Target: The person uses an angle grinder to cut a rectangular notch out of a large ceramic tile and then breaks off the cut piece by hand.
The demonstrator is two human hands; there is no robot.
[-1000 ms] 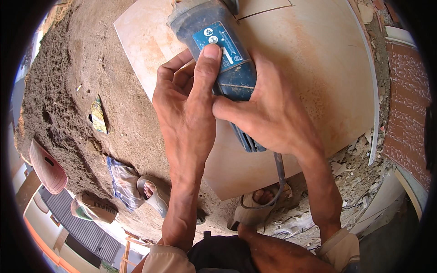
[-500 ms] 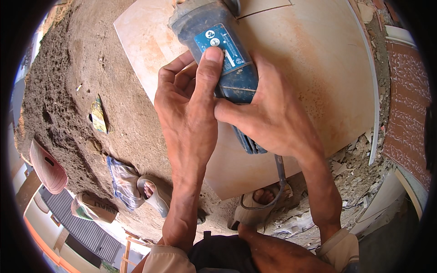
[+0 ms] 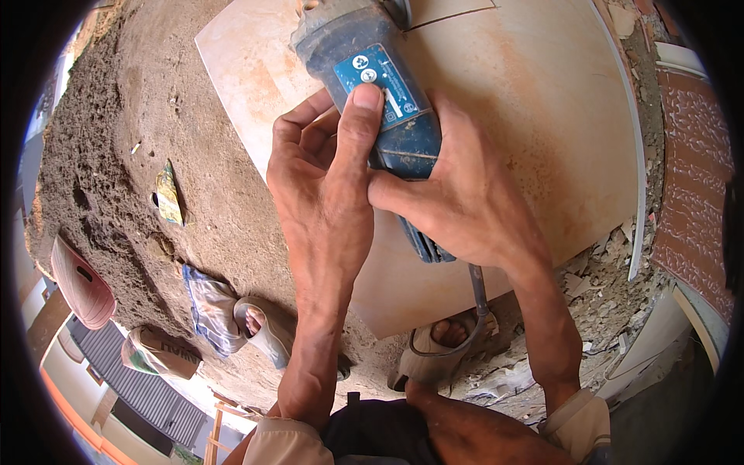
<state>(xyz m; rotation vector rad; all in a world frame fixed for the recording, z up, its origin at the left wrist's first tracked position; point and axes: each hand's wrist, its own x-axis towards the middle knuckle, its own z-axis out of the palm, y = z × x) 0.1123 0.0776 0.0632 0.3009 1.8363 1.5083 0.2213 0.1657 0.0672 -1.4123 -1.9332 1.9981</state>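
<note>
The dusty blue angle grinder (image 3: 380, 101) sits in the upper centre of the frame, its head over a large beige ceramic tile (image 3: 542, 139) lying on sandy ground. Left hand (image 3: 325, 201) presses its thumb on the grinder's top; right hand (image 3: 457, 194) has its fingers clenched around the body. The cutting step looks under way; steady guidance seems needed. A red plastic bowl (image 3: 77, 283) at lower left shows no contents.

The grinder (image 3: 380, 93) lies on the tile (image 3: 542, 139), sand mound (image 3: 155, 116) to its left.
</note>
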